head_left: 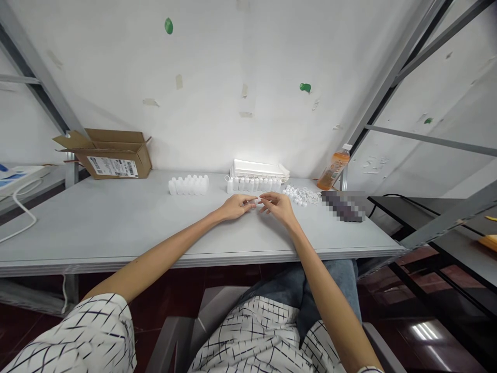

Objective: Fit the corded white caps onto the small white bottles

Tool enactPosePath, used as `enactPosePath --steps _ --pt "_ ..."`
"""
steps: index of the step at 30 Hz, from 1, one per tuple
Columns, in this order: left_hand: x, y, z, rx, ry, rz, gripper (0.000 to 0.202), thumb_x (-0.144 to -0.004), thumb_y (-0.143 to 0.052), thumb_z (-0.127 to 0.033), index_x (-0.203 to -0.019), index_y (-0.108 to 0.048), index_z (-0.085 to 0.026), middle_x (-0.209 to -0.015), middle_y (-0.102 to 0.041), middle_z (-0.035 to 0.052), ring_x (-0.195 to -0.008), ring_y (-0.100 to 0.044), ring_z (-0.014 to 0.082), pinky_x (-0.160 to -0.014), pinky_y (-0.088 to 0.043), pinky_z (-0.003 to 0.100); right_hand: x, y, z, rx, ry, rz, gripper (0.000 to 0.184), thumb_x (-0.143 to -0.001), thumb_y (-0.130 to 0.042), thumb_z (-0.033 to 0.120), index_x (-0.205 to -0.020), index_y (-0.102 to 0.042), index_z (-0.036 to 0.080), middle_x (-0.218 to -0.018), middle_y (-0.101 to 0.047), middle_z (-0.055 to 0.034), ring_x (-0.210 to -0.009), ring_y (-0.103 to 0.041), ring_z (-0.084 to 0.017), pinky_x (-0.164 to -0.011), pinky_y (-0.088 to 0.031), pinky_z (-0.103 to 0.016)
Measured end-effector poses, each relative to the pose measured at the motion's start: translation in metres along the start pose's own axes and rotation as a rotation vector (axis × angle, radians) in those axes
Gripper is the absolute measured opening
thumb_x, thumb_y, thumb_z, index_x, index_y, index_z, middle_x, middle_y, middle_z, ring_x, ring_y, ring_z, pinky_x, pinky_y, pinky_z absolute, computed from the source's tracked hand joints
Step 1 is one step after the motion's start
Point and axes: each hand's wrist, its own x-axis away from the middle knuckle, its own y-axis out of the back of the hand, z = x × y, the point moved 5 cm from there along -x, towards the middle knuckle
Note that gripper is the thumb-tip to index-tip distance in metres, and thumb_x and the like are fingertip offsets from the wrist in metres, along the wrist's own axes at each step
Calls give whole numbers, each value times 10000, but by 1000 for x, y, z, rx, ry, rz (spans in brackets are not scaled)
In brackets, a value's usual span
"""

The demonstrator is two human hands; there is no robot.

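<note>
My left hand (235,206) and my right hand (277,206) rest on the grey table (116,223), fingertips meeting over a small white bottle (254,202). The left fingers are curled round it; the right fingers pinch at its end. Just behind the hands stands a row of several small white bottles (254,184). A second group of small white bottles (189,185) stands further left. A heap of small white caps (301,195) lies to the right of my right hand.
An open cardboard box (106,154) sits at the back left. A stack of white trays (258,169) lies against the wall. An orange drink bottle (333,168) leans at the back right, next to a blurred dark object (344,206). Metal rack frames stand on both sides.
</note>
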Motion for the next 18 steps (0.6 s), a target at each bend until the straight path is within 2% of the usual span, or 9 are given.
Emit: enactPosePath --steps 5,9,13,18 --pt "1 1 -1 -4 5 -7 469 -857 -508 -346 -1290 -575 -177 -993 -720 71 -770 -624 166 -737 -482 284 1 -2 1 -2 10 40 269 -758 -591 294 -951 -677 127 -778 -720 -78 -576 -678 -170 -475 -515 -242" --pt "2 1 -4 49 -15 -4 488 -859 -504 -303 -1341 -512 -230 -971 -706 47 -703 -622 139 -732 -481 280 2 -2 3 3 17 28 262 -754 -616 319 -916 -696 130 -861 -720 -99 -627 -691 -191 -454 -510 -246" --pt "2 2 -6 93 -28 -6 456 -871 -506 -358 -1303 -535 -214 -1010 -672 59 -666 -616 125 -768 -482 305 1 -2 4 9 39 3 252 -765 -598 325 -892 -709 138 -922 -718 -103 -668 -703 -208 -444 -504 -248" --pt "1 0 -4 185 -61 18 469 -895 -488 -398 -1322 -503 -206 -935 -680 57 -639 -600 118 -755 -486 308 1 -1 4 10 74 -7 234 -761 -594 296 -895 -702 138 -883 -720 -92 -679 -708 -205 -472 -516 -246"
